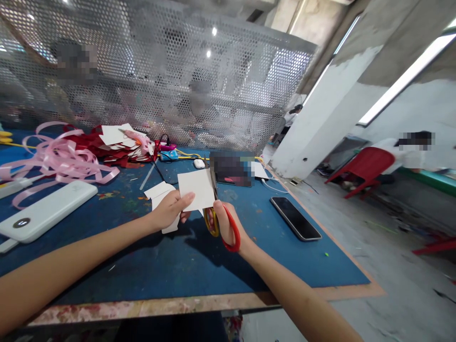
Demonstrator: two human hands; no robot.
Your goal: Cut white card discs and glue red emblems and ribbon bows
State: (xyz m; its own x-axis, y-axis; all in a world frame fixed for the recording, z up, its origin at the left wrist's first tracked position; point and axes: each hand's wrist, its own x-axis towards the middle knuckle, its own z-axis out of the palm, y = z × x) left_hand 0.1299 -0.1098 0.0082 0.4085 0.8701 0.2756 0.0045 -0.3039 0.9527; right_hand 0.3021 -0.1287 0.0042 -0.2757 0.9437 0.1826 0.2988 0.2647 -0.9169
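My left hand pinches a cream square card by its lower left corner, thumb on top. My right hand grips a pair of scissors with one red and one yellow handle loop. Their dark blades point up and away along the card's right edge; whether they touch or cut it I cannot tell. Beneath and behind my left hand lie other pale card pieces on the blue table mat, partly hidden by the hand.
A phone lies to the right. Pink ribbon, a white power bank and a red and white paper pile occupy the left. A white earbud case and a dark tablet-like object stand near the perforated metal screen.
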